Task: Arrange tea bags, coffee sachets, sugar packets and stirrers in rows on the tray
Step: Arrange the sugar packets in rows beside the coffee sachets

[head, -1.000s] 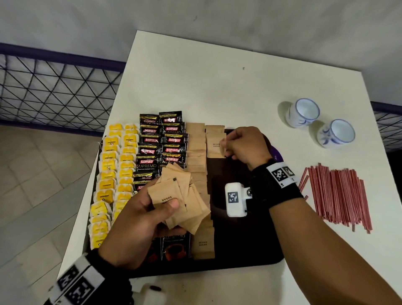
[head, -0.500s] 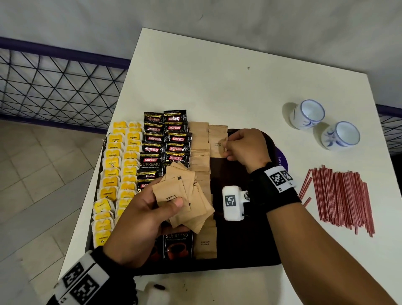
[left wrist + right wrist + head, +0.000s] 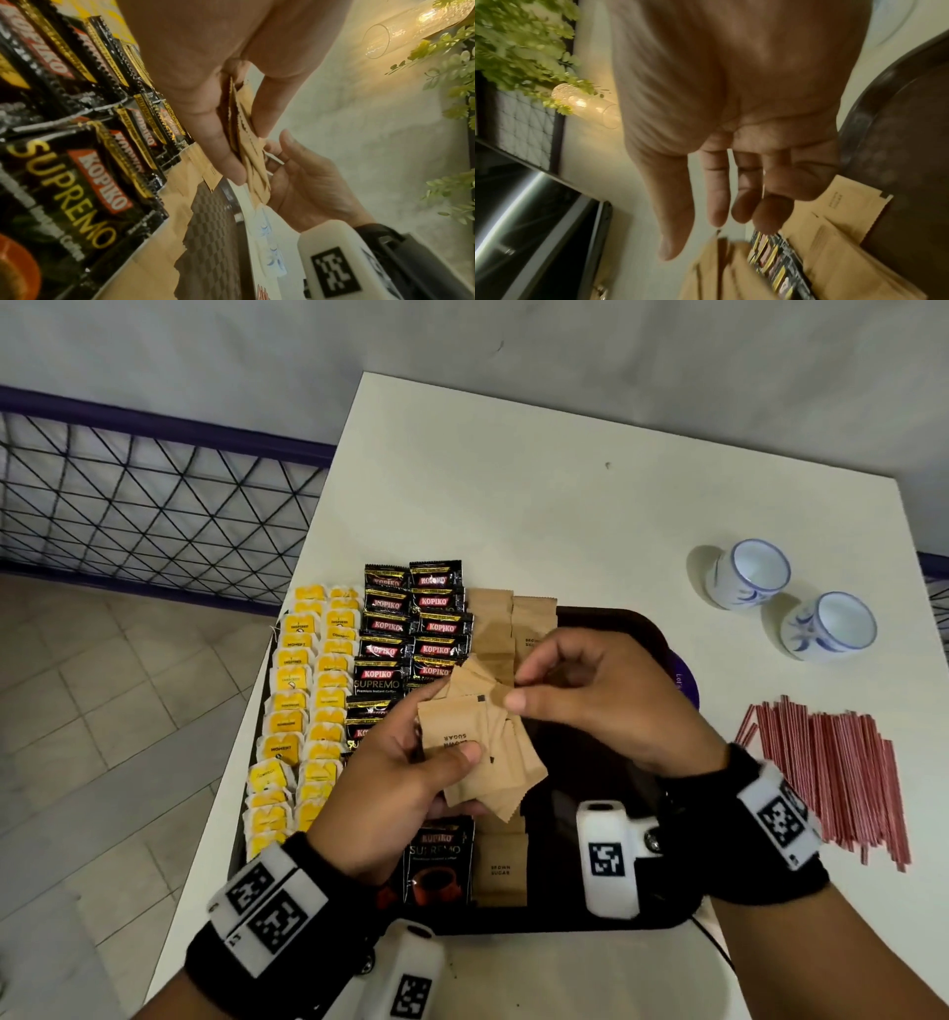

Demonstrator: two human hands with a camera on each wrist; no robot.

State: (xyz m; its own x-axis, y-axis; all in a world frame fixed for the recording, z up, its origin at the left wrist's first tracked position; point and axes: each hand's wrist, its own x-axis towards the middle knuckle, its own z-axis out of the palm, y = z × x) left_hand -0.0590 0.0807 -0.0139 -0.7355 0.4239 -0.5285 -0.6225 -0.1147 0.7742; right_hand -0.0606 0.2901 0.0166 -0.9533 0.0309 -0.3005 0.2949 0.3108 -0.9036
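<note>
My left hand (image 3: pixel 452 762) grips a fan of brown sugar packets (image 3: pixel 493 762) above the black tray (image 3: pixel 590 752). My right hand (image 3: pixel 518 690) reaches the fan's top corner, thumb and forefinger slightly apart on either side of a packet edge. The right wrist view shows this right hand (image 3: pixel 700 233) with relaxed fingers just above the packets (image 3: pixel 731 274). In the left wrist view the packets (image 3: pixel 253 162) sit between my left thumb and fingers. On the tray lie yellow tea bags (image 3: pixel 303 701), black coffee sachets (image 3: pixel 411 629) and a sugar column (image 3: pixel 493 629), with a short second column (image 3: pixel 534 624).
Red stirrers (image 3: pixel 832 773) lie in a loose pile on the white table right of the tray. Two white and blue cups (image 3: pixel 750 572) (image 3: pixel 827 626) stand at the back right. The tray's right half is bare. A floor drop and railing lie left of the table.
My right hand left the packet it laid at the far end of the second sugar column and came back to the fan. My left hand lifted the fan slightly towards it.
</note>
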